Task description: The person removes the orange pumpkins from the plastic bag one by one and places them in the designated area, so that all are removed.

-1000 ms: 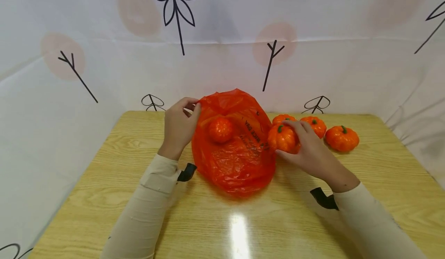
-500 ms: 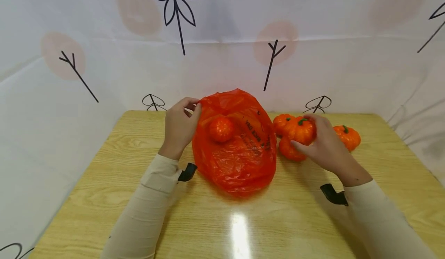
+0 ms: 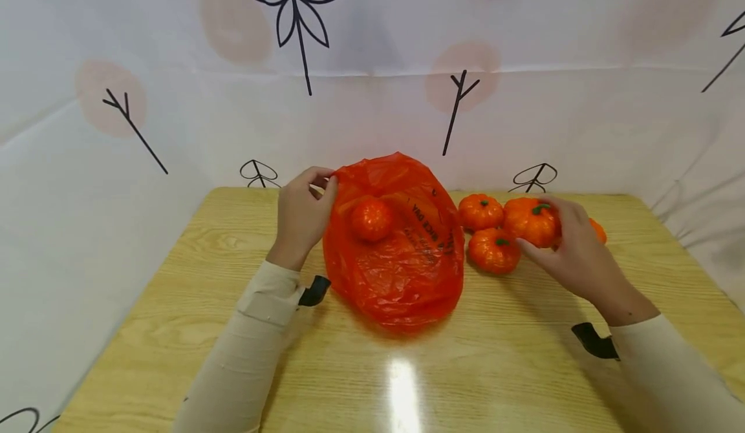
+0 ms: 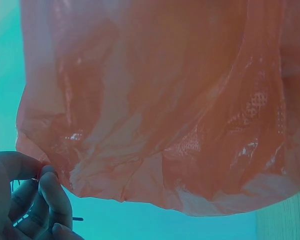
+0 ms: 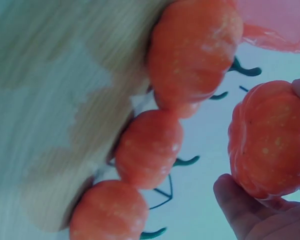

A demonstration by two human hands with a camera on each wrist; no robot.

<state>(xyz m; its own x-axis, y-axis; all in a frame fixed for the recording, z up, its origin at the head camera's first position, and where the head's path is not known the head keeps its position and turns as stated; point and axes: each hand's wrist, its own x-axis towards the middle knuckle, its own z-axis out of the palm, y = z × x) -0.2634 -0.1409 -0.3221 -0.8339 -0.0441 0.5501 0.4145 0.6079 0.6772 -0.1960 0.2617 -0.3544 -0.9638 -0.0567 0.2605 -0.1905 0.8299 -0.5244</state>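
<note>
A red translucent plastic bag (image 3: 401, 278) with mirrored black print spreads across the middle in the head view. A round orange pumpkin (image 3: 372, 218) shows within its outline. My left hand (image 3: 304, 210) pinches the bag's upper left edge; in the left wrist view thumb and fingers meet on the plastic. On the right, my right hand (image 3: 576, 252) grips a small orange pumpkin (image 5: 270, 140) with a green stem, held above the table. Near it sit other small pumpkins, one at the back (image 3: 480, 211), one in front (image 3: 495, 250), and one partly behind my hand (image 3: 597, 231).
Everything is on a light wooden table (image 3: 192, 316). A white cloth backdrop (image 3: 372, 110) with black plant drawings stands right behind its far edge. Black straps (image 3: 314, 291) stick out at both wrists.
My right hand has moved to the right with the pumpkin, away from the bag, uncovering the front pumpkin. My left hand and the bag stay about where they were.
</note>
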